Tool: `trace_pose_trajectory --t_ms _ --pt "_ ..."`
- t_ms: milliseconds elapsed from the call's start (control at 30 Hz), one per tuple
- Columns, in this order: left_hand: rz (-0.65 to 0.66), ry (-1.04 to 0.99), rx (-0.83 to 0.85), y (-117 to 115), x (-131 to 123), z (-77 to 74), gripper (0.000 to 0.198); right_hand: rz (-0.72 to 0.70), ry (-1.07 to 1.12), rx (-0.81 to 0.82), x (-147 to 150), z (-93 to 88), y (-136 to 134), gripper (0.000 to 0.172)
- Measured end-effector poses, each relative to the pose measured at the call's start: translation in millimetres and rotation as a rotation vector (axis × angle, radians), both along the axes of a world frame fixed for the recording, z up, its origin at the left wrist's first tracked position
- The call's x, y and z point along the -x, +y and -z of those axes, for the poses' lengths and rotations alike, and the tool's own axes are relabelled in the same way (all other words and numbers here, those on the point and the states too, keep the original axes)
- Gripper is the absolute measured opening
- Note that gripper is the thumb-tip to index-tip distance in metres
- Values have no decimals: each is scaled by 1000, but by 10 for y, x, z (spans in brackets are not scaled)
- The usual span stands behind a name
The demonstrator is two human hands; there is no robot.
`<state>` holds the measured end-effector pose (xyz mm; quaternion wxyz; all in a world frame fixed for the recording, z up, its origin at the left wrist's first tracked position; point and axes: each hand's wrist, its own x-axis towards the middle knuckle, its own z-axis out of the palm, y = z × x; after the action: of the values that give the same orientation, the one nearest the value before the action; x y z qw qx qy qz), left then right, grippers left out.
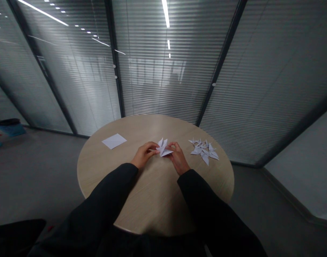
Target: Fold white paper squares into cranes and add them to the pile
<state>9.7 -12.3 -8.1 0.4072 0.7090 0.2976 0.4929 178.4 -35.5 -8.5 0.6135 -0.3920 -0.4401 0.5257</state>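
A flat white paper sheet (114, 141) and clustered white paper cranes (198, 149) flank the left hand (144, 155) and right hand (179, 157), pinching one white folded-paper piece (162, 147) between them.

room is found between flat sheet (114, 141) and left hand (145, 154); beyond the right hand (179, 158), passage is blocked by folded papers (204, 153).

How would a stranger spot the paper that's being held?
Find the pale, rounded table in front of the blinds. Near its middle, the left hand and right hand hold between them a folded white paper with pointed flaps. Unlike the flat sheet to its left and the cluster of folded papers to its right, this piece alone is held.
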Motion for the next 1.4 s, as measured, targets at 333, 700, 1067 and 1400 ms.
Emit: trace_pose_trajectory --t_ms 333,700,1067,1400 --pt "-126 -279 252 59 -43 -1 39 -110 -80 -178 20 1 -24 26" --pt "-144 -339 259 71 -26 24 37 27 -233 -311 55 -23 -52 34" --pt "0 -248 278 64 -74 48 35 79 -253 -269 22 5 0 32" --pt "34 -272 321 52 -69 77 36 -11 -240 -166 30 54 22 42"
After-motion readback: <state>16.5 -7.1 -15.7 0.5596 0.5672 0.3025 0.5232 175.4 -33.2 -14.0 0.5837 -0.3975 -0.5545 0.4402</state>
